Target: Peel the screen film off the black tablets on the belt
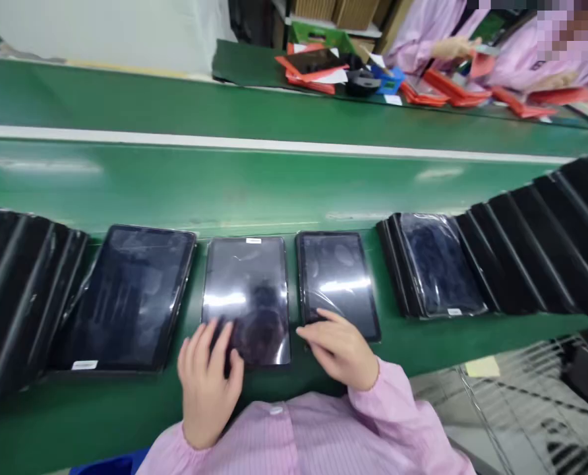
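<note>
A black tablet (pixel 247 297) with a small white label at its top edge lies flat in front of me. My left hand (pixel 209 369) is over its lower left corner, fingers spread and nothing held. To the right lies a second tablet (pixel 338 284), screen up. My right hand (pixel 341 346) hovers by its lower left edge, index finger reaching into the gap between the two tablets, with nothing visible in it. Left of these sits a larger tablet (pixel 130 297) with a white label at its bottom edge, leaning against a row of others.
Overlapping rows of tablets stand at the left (pixel 17 290) and right (pixel 536 244) on the green bench (pixel 200 185). A white strip (pixel 274 143) crosses behind. Co-workers in pink sleeves (pixel 422 33) handle red-orange sleeves (pixel 457 89) opposite. A wire rack (pixel 516 396) is lower right.
</note>
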Demonstrator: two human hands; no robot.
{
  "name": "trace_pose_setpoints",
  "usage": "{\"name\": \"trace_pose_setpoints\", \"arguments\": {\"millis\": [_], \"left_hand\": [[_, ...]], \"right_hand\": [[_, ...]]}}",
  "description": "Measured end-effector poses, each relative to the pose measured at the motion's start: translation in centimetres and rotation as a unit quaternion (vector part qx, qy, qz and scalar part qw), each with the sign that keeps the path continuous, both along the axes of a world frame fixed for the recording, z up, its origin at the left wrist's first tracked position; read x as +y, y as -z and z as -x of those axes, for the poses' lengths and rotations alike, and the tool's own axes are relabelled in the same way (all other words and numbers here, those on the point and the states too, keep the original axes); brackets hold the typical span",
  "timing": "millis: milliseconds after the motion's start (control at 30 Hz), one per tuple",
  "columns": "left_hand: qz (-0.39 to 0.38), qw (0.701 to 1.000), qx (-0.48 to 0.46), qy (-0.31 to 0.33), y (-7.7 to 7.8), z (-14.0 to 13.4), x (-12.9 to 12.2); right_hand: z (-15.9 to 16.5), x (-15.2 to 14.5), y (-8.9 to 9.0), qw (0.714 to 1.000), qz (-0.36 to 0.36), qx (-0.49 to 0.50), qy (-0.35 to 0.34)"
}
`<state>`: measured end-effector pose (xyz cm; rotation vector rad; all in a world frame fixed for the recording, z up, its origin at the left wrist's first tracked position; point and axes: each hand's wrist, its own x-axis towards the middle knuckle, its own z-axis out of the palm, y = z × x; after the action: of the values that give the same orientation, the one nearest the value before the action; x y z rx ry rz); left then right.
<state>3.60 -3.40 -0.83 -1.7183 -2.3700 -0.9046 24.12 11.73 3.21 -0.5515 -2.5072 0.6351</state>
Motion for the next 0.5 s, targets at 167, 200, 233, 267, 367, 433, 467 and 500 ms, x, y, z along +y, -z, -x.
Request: {"name": "trace_pose_setpoints", "arguments": {"millis": [167,200,233,267,367,433,467,500], "left_hand": [[0.047,0.957,0.029,0.286,-2.5,-4.2,5.6],[0.054,0.948,0.031,0.312,-2.6,-5.0,6.3],[0.061,0.942,0.032,0.329,-2.6,-5.6,6.9],[0.067,0.937,0.032,0.342,-2.5,-6.1,7.4],[0.075,0.929,0.025,0.361,-2.0,-6.8,8.1],[0.066,0.928,0.012,0.367,-1.7,-6.8,8.3],[0.059,0.927,0.005,0.37,-1.6,-6.8,8.4],[0.053,0.926,-0.002,0.374,-1.5,-6.6,8.5]], "right_hand": [[-4.9,1.8,0.9,0.976,-0.025,0.028,0.214],[-5.7,1.9,1.1,0.967,-0.024,0.029,0.251],[-6.5,2.0,1.4,0.958,-0.021,0.027,0.284],[-7.2,2.0,1.6,0.95,-0.018,0.024,0.312],[-9.4,1.7,2.2,0.929,-0.001,0.019,0.37],[-10.8,1.5,2.6,0.918,0.015,0.024,0.395],[-11.5,1.4,2.8,0.914,0.023,0.028,0.404],[-12.2,1.3,2.9,0.91,0.033,0.032,0.412]]}}
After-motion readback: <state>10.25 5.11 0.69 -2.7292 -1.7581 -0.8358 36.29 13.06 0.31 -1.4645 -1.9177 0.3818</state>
